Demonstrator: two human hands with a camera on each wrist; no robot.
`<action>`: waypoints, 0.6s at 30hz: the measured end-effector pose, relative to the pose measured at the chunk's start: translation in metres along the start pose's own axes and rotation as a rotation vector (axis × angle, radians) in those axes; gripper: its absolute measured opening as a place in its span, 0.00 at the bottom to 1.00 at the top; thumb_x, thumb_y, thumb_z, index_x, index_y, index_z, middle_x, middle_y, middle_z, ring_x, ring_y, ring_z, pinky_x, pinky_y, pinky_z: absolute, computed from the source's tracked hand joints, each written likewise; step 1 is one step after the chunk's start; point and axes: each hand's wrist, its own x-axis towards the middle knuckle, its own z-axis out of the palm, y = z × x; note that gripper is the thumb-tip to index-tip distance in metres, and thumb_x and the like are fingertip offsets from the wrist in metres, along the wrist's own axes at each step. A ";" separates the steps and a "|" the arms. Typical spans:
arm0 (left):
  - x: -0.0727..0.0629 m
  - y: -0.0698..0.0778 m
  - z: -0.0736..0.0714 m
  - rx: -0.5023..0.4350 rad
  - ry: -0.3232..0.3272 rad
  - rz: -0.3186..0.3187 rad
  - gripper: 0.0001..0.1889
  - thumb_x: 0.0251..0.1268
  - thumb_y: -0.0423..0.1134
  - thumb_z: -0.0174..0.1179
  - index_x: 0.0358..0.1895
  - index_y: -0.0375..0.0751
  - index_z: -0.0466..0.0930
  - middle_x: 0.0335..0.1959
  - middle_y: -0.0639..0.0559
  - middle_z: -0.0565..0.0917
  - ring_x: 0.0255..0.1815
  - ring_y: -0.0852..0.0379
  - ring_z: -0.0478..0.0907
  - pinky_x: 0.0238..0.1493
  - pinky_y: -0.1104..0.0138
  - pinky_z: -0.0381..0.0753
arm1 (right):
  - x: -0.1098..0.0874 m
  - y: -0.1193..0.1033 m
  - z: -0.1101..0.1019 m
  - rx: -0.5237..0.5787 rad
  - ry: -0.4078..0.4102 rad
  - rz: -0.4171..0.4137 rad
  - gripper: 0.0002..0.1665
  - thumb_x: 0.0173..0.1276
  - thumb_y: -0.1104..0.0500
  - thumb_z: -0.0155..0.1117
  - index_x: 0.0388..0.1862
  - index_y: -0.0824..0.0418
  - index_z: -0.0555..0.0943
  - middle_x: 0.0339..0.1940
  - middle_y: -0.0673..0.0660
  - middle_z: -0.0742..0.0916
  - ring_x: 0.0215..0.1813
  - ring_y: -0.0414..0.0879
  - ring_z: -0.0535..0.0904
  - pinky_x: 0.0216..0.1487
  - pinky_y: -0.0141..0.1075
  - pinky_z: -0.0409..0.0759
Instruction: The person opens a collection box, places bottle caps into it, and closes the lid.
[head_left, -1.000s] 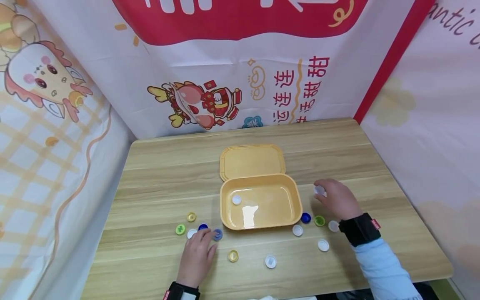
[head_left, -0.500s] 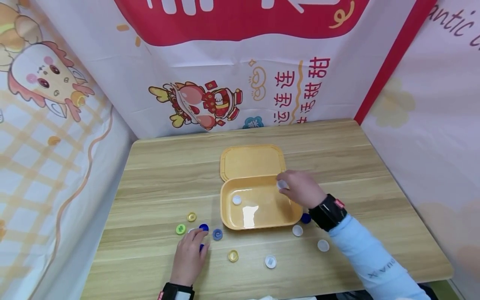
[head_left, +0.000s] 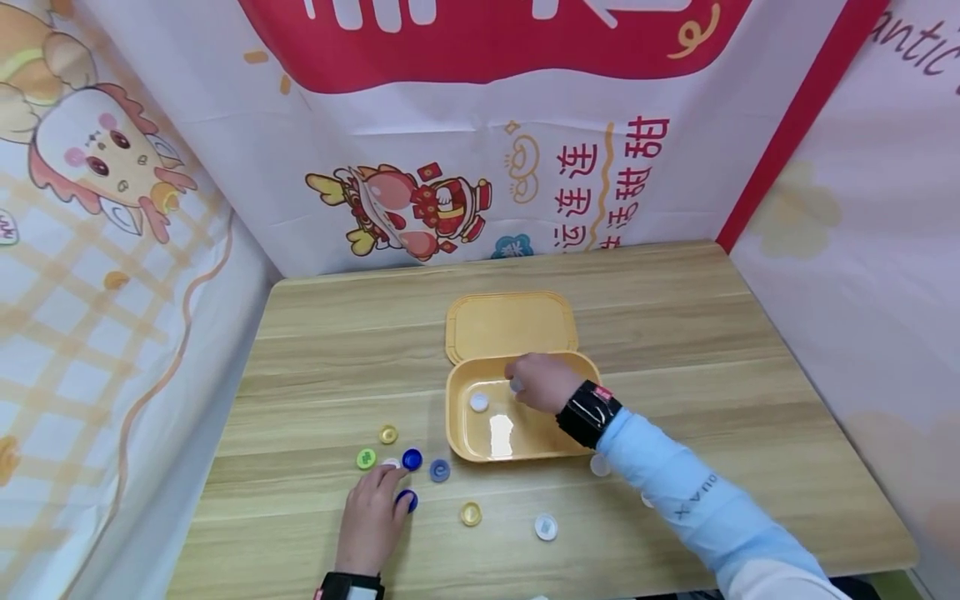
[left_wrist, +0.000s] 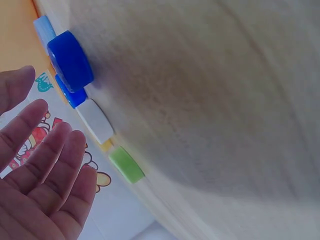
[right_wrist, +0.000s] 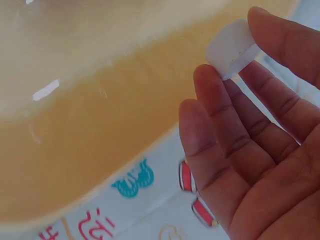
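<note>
Over the yellow plastic box (head_left: pixel 463 437), my right hand (head_left: pixel 549 382) pinches a white bottle cap (right_wrist: pixel 232 47) between thumb and fingers. Another white cap (head_left: pixel 478 402) lies inside the box. My left hand (head_left: pixel 367 518) is on the left of the table, fingers loosely bent and holding nothing, as the left wrist view confirms. Beside its thumb is a dark blue cap (head_left: pixel 407 500). Just beyond its fingertips are a second dark blue cap (head_left: pixel 412 459) and a partly hidden white cap (head_left: pixel 391 463). A green cap (head_left: pixel 366 458) and a lighter blue cap (head_left: pixel 439 471) are nearby.
Behind the box lies its yellow lid (head_left: pixel 512 323). Gold caps (head_left: pixel 387 434) and a white cap (head_left: pixel 546 527) are scattered on the wooden table (head_left: pixel 337 333). Under the right forearm, another white cap (head_left: pixel 599 465) is partly covered. Printed cloth (head_left: pixel 420 108) walls the back and sides.
My right hand has carried the white cap leftward from the table's right side to over the box. My left hand has drawn back slightly to the left, exposing a dark blue cap beside the thumb.
</note>
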 end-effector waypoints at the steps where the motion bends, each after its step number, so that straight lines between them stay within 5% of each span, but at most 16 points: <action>1: 0.000 0.000 0.000 0.001 -0.005 -0.011 0.21 0.51 0.34 0.74 0.50 0.37 0.81 0.49 0.40 0.79 0.51 0.42 0.77 0.50 0.48 0.76 | 0.002 -0.001 0.004 -0.007 -0.001 -0.003 0.05 0.59 0.66 0.68 0.32 0.58 0.81 0.27 0.51 0.81 0.29 0.44 0.75 0.33 0.37 0.76; 12: -0.004 -0.011 0.000 -0.009 0.069 -0.024 0.20 0.49 0.31 0.74 0.48 0.34 0.82 0.48 0.37 0.80 0.48 0.39 0.78 0.47 0.46 0.76 | 0.028 -0.007 0.036 -0.114 -0.035 -0.029 0.09 0.62 0.65 0.64 0.24 0.57 0.77 0.23 0.50 0.78 0.28 0.45 0.76 0.28 0.37 0.76; 18: -0.001 -0.014 -0.002 0.001 0.042 -0.075 0.21 0.50 0.31 0.73 0.50 0.34 0.81 0.50 0.37 0.80 0.49 0.39 0.77 0.47 0.47 0.76 | 0.035 -0.003 0.045 -0.103 -0.040 -0.029 0.07 0.61 0.66 0.65 0.25 0.58 0.79 0.23 0.51 0.79 0.29 0.46 0.78 0.31 0.38 0.79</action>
